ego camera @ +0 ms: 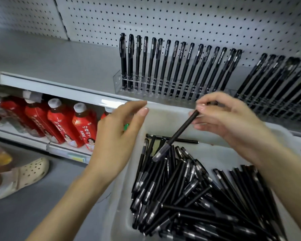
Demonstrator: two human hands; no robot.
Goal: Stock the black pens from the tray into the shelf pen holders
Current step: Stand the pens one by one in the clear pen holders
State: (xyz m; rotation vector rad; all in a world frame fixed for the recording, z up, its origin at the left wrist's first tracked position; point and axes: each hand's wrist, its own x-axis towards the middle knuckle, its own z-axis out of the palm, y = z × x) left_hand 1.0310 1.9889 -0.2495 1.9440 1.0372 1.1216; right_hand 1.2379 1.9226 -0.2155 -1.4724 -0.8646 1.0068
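Over the pale tray [165, 117] at the shelf edge, your right hand [233, 122] is pinching one black pen [176, 134] by its upper end between thumb and fingertips, so that the pen is slanting down to the left with its lower end hanging just above the heap of black pens [189, 192] lying loose in the tray. Your left hand [116, 136] is hovering beside the tray's left wall with its fingers loosely curled and apart, gripping nothing and touching neither the pen nor the tray, as far as the view is showing. One separate pen [186, 140] is lying crosswise on the tray floor behind the heap, passing under the held one. Behind the tray, on the grey shelf [59, 66], a clear pen holder [129, 84] is carrying a row of black pens standing upright, caps up, against the white pegboard [181, 20]. To its right a second holder [276, 101] is packed with more black pens leaning at a stronger slant; that part is blurring, so its slots are hard to make out. On the lower shelf to your left, red bottles [64, 124] with white caps are standing in a row, and a cream perforated clog [24, 174] is showing on the grey floor below them.
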